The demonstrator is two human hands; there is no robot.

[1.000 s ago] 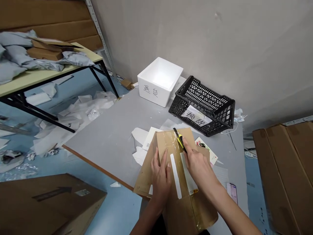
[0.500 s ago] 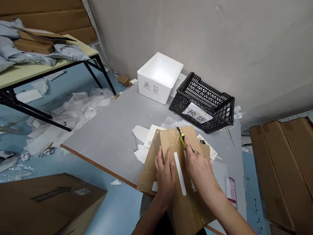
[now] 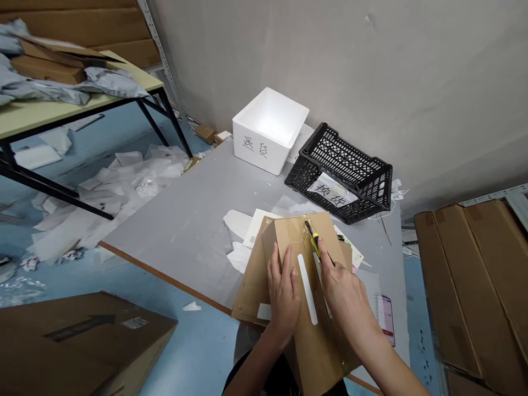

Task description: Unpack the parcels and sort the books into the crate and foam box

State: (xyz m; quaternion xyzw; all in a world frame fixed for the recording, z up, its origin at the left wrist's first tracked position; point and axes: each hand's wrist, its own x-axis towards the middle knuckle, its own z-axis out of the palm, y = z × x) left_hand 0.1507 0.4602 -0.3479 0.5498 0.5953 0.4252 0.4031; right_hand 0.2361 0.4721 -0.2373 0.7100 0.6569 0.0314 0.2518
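A taped cardboard box (image 3: 324, 352) rests tilted at the near edge of the grey table, over another piece of cardboard (image 3: 250, 286). My left hand (image 3: 284, 291) lies flat on its left side, fingers stretched out. In my right hand (image 3: 346, 291) is a yellow and black box cutter (image 3: 314, 236), its tip at the clear tape near the box's far end. A white strip (image 3: 307, 289) runs along the top between my hands. Whether the blade has gone through the tape, I cannot tell.
Behind the box stand a white foam box (image 3: 262, 148) and a black plastic crate (image 3: 338, 176). A phone (image 3: 386, 319) lies to the right on the grey table (image 3: 177, 220). Large cartons (image 3: 82, 341) flank me, and paper scraps (image 3: 119, 192) litter the floor.
The box cutter and my right hand have shifted slightly right and nearer to me. The box has moved a little to the right in view, my left hand still on it.
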